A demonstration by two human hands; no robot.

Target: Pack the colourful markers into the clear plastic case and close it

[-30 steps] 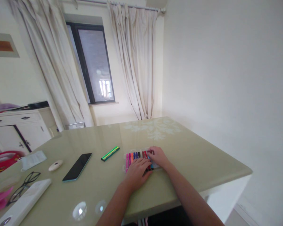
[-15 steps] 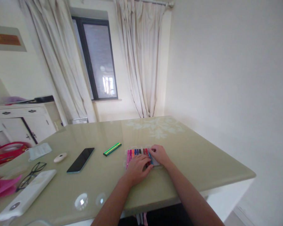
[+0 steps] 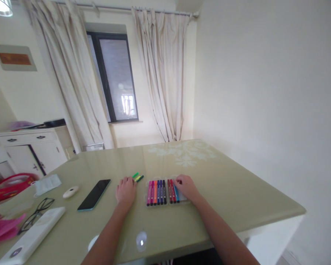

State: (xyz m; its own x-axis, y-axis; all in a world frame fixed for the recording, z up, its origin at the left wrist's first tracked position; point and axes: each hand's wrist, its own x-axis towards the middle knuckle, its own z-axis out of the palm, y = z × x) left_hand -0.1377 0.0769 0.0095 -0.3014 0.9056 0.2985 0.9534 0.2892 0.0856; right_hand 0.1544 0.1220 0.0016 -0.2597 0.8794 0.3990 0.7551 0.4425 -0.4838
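Observation:
A clear plastic marker case (image 3: 168, 203) lies open on the table, holding a row of markers (image 3: 156, 193) in pink, orange, purple, black and red. At the right end of that row is a blue marker (image 3: 176, 194). My right hand (image 3: 187, 187) rests over the case's right part, its fingers curled against the top of the blue marker. To the left of the case, my left hand (image 3: 126, 190) lies over several green markers (image 3: 138, 179) with bent fingers. Only their far ends stick out past my fingers, slightly fanned; the near ends are hidden.
Left of my left hand lies a black phone (image 3: 94, 195). Farther left are a round white object (image 3: 71, 192), a face mask (image 3: 47, 184), glasses (image 3: 38, 211) and a long white device (image 3: 33, 235). A wall (image 3: 264, 110) stands along the right side.
My left hand has left the case and moved left onto the green markers, which have fanned apart. The row of markers is uncovered. My right hand stays at the case; the view has tilted up slightly.

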